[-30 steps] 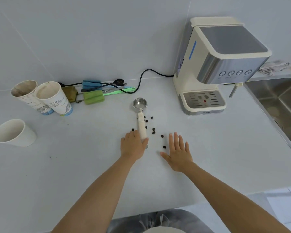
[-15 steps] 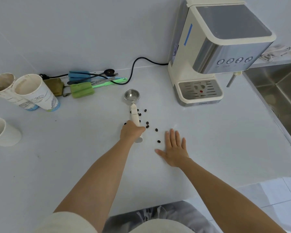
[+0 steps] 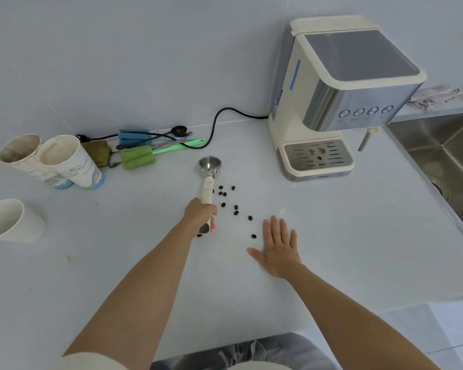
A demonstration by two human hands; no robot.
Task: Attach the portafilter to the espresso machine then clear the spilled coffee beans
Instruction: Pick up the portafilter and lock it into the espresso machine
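**Hands at the portafilter, beans not yet cleared**

Left hand (image 3: 199, 215) is clenched around the handle of the portafilter (image 3: 208, 180), which lies on the counter (image 3: 332, 236). Right hand (image 3: 277, 245) rests flat and released. Coffee beans (image 3: 235, 206) lie scattered between them; lifting carelessly could scatter them further. Farther back, the espresso machine (image 3: 340, 102) hides its group head underneath.

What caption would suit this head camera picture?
Left hand grips the portafilter handle on the counter among spilled coffee beans, right hand flat, espresso machine waiting.

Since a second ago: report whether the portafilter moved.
No. The portafilter lies as before beside the coffee beans, left of the espresso machine; left hand now grips it.
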